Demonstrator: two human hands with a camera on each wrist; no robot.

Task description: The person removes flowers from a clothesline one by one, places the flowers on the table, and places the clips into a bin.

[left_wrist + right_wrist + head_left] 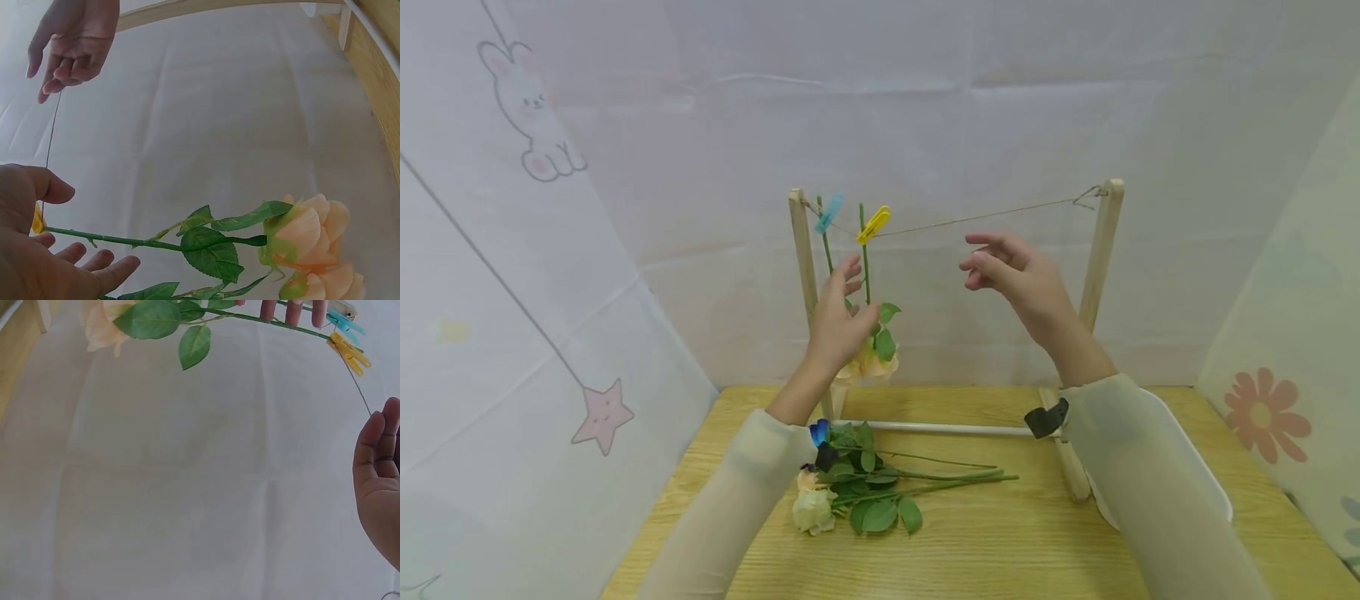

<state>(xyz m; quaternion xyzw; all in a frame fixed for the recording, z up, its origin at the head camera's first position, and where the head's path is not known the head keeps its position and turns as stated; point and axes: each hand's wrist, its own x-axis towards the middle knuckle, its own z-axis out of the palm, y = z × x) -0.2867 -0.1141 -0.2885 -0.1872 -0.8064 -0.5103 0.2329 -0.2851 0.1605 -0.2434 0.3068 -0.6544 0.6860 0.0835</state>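
Observation:
Two peach roses hang head down from a thin string, their green stems clipped by a blue clothespin and a yellow clothespin. Beside these stems is my left hand, fingers spread and thumb apart, with nothing gripped. In the left wrist view the nearer stem passes just beyond its fingertips. My right hand is raised below the string, to the right of the yellow clothespin, its fingers loosely bent around nothing. The right wrist view shows the yellow clothespin pinching a stem end at the string.
Wooden posts hold up the string, with a white rod low between them. On the wooden table lie several more flowers, including a cream rose and a blue one. A white tray stands at right, partly behind my forearm.

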